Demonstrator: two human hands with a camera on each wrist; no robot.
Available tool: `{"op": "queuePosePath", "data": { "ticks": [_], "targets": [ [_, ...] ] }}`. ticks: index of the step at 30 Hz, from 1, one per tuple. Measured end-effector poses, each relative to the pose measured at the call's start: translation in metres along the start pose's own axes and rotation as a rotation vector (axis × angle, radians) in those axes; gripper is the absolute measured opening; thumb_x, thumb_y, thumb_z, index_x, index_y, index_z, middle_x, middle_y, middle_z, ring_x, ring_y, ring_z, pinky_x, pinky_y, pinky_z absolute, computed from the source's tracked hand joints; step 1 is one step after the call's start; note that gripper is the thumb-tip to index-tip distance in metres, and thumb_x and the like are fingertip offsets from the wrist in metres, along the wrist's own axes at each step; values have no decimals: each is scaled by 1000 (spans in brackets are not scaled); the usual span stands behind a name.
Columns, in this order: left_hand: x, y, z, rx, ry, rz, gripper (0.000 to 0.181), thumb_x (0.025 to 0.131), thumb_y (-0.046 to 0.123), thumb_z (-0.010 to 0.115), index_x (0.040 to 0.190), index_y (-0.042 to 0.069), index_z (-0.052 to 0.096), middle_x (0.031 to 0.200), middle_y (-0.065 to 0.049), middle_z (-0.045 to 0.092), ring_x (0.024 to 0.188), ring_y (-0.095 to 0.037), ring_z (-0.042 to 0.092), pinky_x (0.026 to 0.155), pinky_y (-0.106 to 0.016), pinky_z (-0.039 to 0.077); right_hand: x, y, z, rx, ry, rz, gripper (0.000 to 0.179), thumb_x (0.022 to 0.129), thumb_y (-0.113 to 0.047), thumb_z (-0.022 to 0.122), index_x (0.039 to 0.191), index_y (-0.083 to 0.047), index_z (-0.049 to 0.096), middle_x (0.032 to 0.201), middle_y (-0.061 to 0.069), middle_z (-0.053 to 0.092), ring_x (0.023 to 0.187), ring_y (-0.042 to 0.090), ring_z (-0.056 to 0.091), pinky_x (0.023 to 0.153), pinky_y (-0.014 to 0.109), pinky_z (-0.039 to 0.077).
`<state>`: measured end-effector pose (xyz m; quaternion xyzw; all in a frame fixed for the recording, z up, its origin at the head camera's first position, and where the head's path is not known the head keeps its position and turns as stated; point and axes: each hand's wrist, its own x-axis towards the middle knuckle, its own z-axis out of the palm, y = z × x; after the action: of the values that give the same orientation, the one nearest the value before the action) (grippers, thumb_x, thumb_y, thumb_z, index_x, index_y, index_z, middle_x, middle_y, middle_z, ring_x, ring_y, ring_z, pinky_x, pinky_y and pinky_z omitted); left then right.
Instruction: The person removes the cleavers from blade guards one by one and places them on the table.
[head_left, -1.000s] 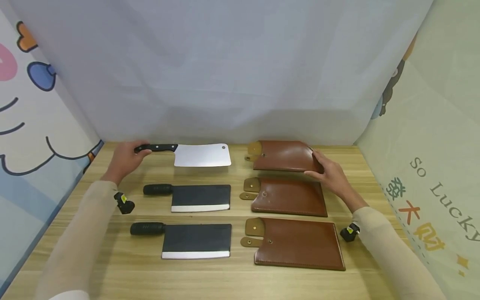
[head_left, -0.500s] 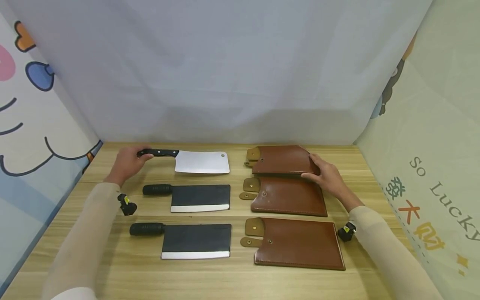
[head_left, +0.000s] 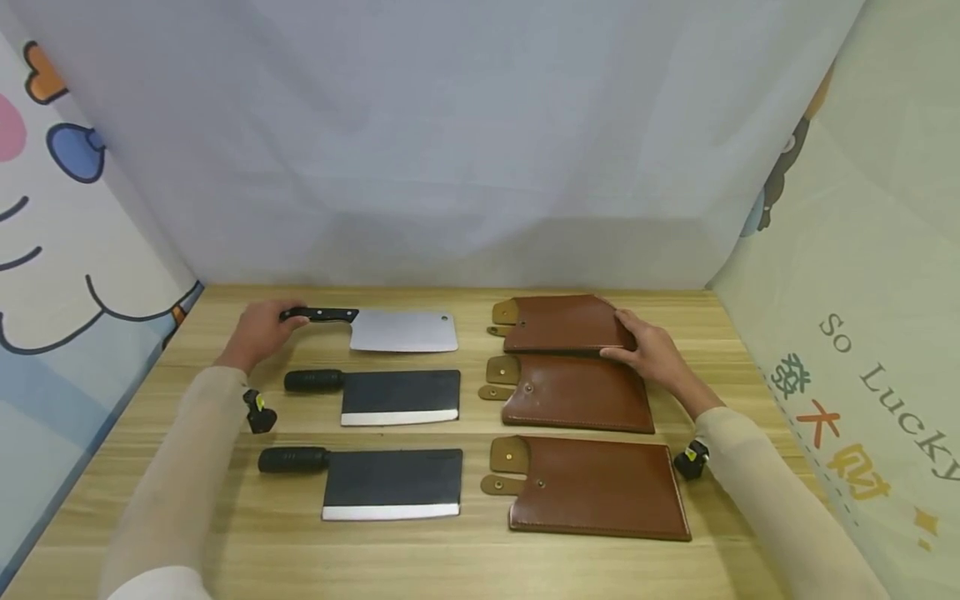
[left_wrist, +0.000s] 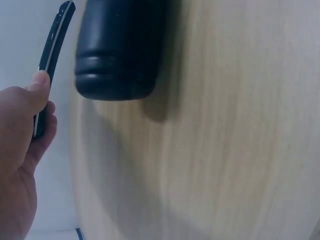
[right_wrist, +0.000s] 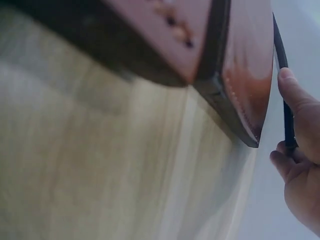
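At the back left, my left hand [head_left: 262,329] pinches the end of the black riveted handle of a silver cleaver [head_left: 405,332]; its blade points right. In the left wrist view, thumb and fingers close round that handle [left_wrist: 52,45]. Across from it, my right hand [head_left: 656,350] grips the right end of a brown leather knife sheath [head_left: 566,323], whose snap flap faces the cleaver. The right wrist view shows thumb and fingers on either side of the sheath's dark edge [right_wrist: 288,120]. The held sheath's lower edge lies close to the middle sheath [head_left: 577,396].
Two dark-bladed cleavers, a middle one [head_left: 401,398] and a front one [head_left: 393,483], lie on the wooden table [head_left: 465,567], handles left. A larger sheath [head_left: 600,487] lies at front right. A pale cloth [head_left: 465,142] hangs behind; printed panels flank the table.
My left hand has lowered the silver cleaver and brought it nearer. My right hand has likewise brought the held sheath down and slightly toward me. The other cleavers and sheaths stay put.
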<state>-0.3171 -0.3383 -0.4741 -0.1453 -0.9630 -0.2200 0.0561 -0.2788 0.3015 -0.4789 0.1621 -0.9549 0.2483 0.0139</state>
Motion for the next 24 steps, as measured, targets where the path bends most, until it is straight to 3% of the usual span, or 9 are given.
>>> {"op": "queuePosePath", "data": {
  "ticks": [10,19,22,24],
  "targets": [
    [-4,-9,7,-66,-104,-127,44,105,23,61,138,-5,57,142,-33,53,132,-54,46,110,-66,35,6,-1,2,-36,-67,38,83,93,-33,78,152,9,39,151,34,44,136,51,45,110,61,40],
    [-5,-17,17,-54,-137,-139,46,105,24,59,140,-6,55,144,-35,50,134,-57,42,112,-68,30,8,1,5,-75,-85,34,75,97,-32,73,151,11,40,141,36,52,126,51,54,103,60,46],
    [-5,-18,18,-42,-149,-142,49,106,25,58,144,-6,51,146,-34,47,135,-57,41,112,-67,30,7,0,1,-72,-71,21,75,98,-33,71,151,10,40,100,30,70,84,41,68,82,52,55],
    [-6,-17,17,-45,-149,-149,54,107,29,56,148,-5,48,147,-34,46,135,-57,41,112,-67,32,5,-4,-4,-54,-57,21,75,99,-36,70,151,9,41,66,17,63,54,27,55,64,43,50]
  ]
}}
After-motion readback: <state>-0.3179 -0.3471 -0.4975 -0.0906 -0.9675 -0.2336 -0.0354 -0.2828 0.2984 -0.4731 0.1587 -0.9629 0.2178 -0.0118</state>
